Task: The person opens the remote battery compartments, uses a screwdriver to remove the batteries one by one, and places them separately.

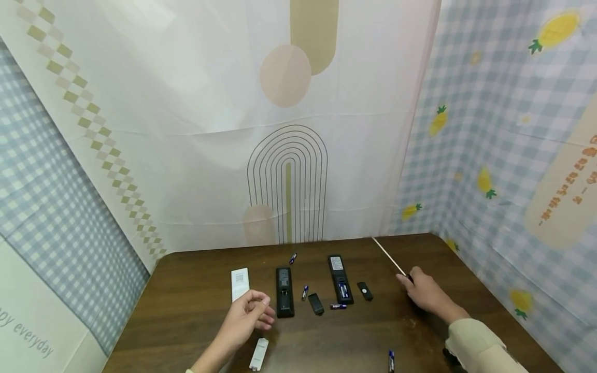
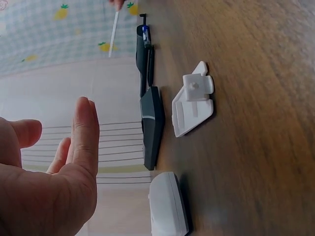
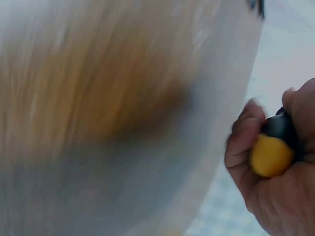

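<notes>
My right hand (image 1: 426, 291) grips a screwdriver by its black and yellow handle (image 3: 271, 155); its long thin shaft (image 1: 389, 257) slants toward the table's back edge. The left hand (image 1: 244, 318), fingers loosely bent and holding nothing, hovers over the near end of a white remote control (image 1: 240, 280). Below that hand lies a white battery cover (image 2: 189, 105). Just right of it a black remote (image 1: 285, 292) lies with its battery slot uncovered. Another black remote (image 1: 337, 267) farther right has batteries (image 1: 343, 290) in its slot.
Two black battery covers (image 1: 315, 304) (image 1: 365, 291) lie around the remotes. Several loose blue batteries (image 1: 338, 306) are scattered about, one battery (image 1: 391, 361) near the front. Behind the wooden table (image 1: 196, 290) hangs a patterned curtain (image 1: 210, 171).
</notes>
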